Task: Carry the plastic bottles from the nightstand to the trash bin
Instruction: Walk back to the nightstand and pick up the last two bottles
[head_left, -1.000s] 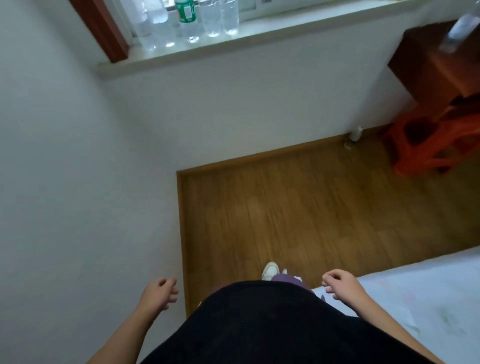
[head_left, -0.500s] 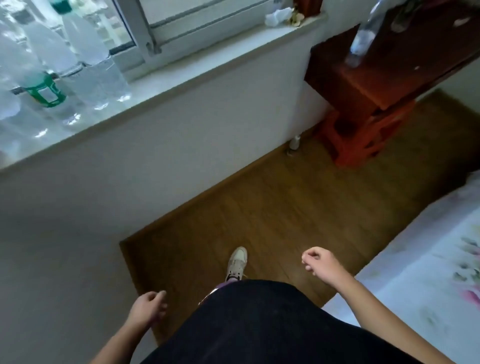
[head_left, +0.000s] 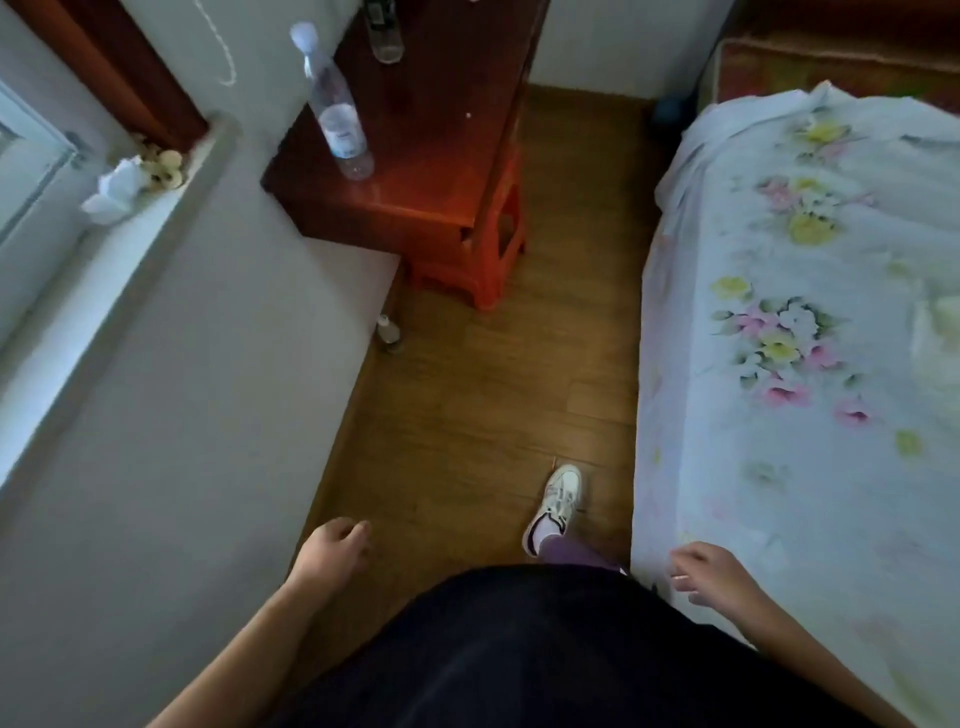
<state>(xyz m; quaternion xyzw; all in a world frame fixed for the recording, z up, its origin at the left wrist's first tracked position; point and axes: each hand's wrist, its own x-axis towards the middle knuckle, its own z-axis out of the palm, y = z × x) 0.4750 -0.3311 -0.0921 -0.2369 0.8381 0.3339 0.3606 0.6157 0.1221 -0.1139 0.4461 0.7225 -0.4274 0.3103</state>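
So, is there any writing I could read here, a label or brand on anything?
No text is readable.
Plastic bottle on the nightstand: pale label with dark print, too blurred to read.
Second bottle at the nightstand's far end: nothing legible.
Sneaker: stripes only, no words visible.

A tall clear plastic bottle (head_left: 338, 119) with a white label stands upright near the edge of the glossy red-brown wooden nightstand (head_left: 431, 156). A second clear bottle (head_left: 385, 39) (cut off at the top) stands farther back. The left hand (head_left: 332, 553) and right hand (head_left: 709, 574) hang empty, fingers loosely curled, the right just beside the floral-sheeted bed (head_left: 779, 467).
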